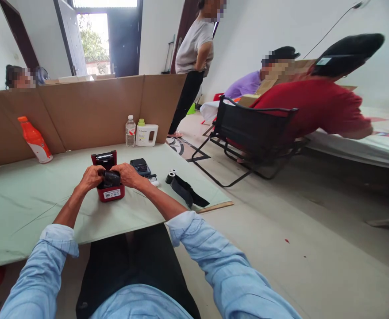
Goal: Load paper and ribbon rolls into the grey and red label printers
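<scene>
1. My left hand [91,177] and right hand [128,175] are both clamped on a dark black cylindrical roll [111,179], fingers wrapped from either side, which looks meant to hold it level.
2. The roll sits at the open top of a small red plastic box printer [110,193] standing on the pale green tabletop [31,199] straight ahead of me. Its hinged red lid [104,158] tilts back, leaving the bay open.
3. A black handheld device [140,167] lies just beside the printer, and a loose black ribbon strip [186,191] lies further right, both within easy reach.
4. A brown cardboard screen [91,110] walls off the far edge.
</scene>
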